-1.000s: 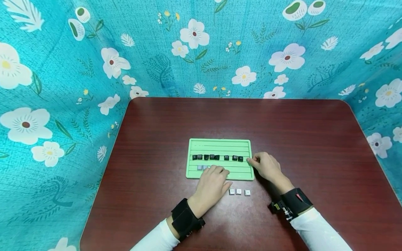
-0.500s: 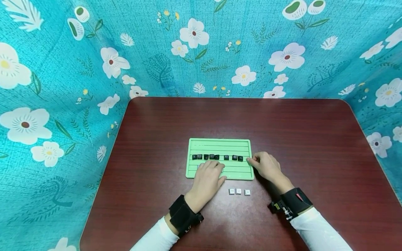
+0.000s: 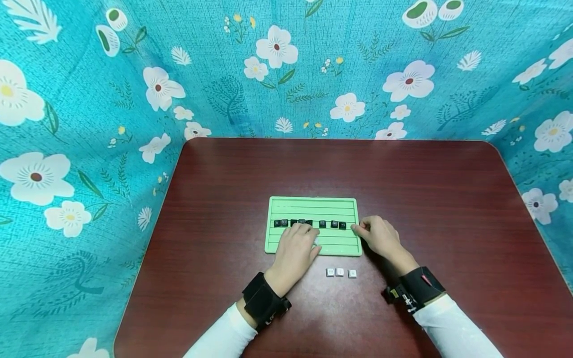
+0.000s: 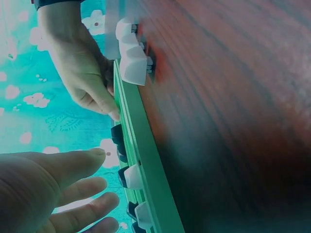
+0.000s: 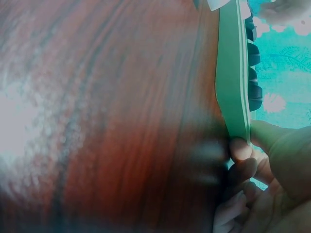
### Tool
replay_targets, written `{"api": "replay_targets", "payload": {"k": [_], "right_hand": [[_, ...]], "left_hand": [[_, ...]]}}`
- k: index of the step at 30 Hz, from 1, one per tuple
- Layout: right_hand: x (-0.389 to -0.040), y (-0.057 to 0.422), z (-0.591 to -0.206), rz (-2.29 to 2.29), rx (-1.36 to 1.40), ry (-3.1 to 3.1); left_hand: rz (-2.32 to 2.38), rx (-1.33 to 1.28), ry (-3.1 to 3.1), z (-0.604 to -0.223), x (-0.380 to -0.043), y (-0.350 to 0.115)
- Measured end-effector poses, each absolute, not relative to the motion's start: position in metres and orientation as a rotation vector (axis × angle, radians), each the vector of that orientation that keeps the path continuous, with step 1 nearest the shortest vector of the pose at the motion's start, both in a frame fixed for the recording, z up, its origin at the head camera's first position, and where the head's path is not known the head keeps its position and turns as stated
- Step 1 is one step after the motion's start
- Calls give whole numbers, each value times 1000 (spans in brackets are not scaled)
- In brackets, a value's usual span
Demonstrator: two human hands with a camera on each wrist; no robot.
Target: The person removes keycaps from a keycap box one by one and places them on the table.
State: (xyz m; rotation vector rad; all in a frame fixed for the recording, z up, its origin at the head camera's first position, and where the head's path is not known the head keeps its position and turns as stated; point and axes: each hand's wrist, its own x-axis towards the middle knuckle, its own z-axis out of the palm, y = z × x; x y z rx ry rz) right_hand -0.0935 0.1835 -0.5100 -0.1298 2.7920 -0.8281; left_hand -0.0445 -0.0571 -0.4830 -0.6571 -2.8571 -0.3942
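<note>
A green grooved board lies on the table, bearing a row of black keycaps. My left hand is over the board's front left part, hiding some of its surface. Its fingers are extended in the left wrist view, with nothing between them, apart from the white keycaps seated on the board. In the head view one white keycap shows beside that hand. My right hand pinches the board's right edge, its thumb on top and a fingertip underneath.
Three loose white keycaps stand in a row on the brown table, just in front of the board. A blue flowered cloth hangs behind the table and along its sides.
My left hand has shifted left and slightly away from me over the board, and now covers the two white keycaps seen there earlier. The right hand keeps its place at the board's edge.
</note>
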Motion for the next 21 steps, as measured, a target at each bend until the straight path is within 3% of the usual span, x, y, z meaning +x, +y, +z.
{"api": "replay_targets", "payload": {"k": [21], "right_hand": [[-93,184,-509,-832,-154,2781]], "left_hand": [[-308,-687,-2949,-490,-52,-49]]}}
